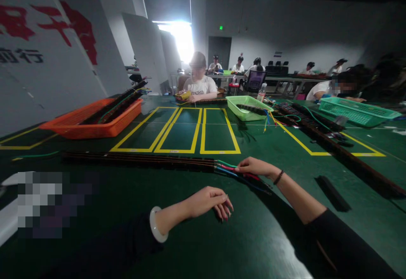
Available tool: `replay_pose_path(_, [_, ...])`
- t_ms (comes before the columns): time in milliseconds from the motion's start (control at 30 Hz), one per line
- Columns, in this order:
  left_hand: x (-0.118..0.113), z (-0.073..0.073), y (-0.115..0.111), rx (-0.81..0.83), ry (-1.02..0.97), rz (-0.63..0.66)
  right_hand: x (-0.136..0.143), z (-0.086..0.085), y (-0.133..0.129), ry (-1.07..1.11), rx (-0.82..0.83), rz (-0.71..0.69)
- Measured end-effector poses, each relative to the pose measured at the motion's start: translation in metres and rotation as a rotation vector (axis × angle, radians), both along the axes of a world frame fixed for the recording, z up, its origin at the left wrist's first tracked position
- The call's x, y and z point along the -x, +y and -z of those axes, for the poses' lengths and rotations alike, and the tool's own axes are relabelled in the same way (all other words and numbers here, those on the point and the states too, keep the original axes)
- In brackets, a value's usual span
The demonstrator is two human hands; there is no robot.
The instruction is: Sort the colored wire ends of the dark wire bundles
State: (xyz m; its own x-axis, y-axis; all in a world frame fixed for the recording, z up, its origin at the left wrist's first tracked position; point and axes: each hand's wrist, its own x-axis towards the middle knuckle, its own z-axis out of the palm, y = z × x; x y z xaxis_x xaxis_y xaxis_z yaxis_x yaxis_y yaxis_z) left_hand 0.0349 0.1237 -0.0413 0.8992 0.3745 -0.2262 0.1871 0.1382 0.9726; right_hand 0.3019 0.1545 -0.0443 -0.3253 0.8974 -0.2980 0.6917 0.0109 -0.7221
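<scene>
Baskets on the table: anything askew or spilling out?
Yes: dark strips slant up out of the orange basket, ends jutting past its rim. Coloured wires dangle over the light green basket's right edge, rather than lying inside.

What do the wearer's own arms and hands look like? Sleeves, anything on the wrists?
No gloves. Left hand: smooth, thick white bangle at the wrist, by the end of a dark left sleeve. Right hand: thin dark beaded bracelet; the black right sleeve ends well above it.
</scene>
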Motion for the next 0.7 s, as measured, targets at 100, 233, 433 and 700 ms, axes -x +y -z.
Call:
replay_pose_path(100, [-0.001, 0.0, 0.004, 0.122, -0.019, -0.016, 0.0, -0.006, 0.007, -0.05, 0.058, -0.12])
replay_pose_path(233, [-0.004, 0.001, 0.01, 0.215, -0.012, -0.039, 0.001, -0.006, 0.017, -0.064, 0.051, -0.256])
replay_pose_path(433, [-0.013, 0.002, 0.018, 0.32, 0.023, -0.078, -0.003, -0.001, 0.021, -0.002, -0.015, -0.311])
replay_pose_path(700, [-0.028, 0.002, 0.02, 0.387, 0.036, -0.095, 0.0, 0.0, 0.017, -0.064, -0.121, -0.266])
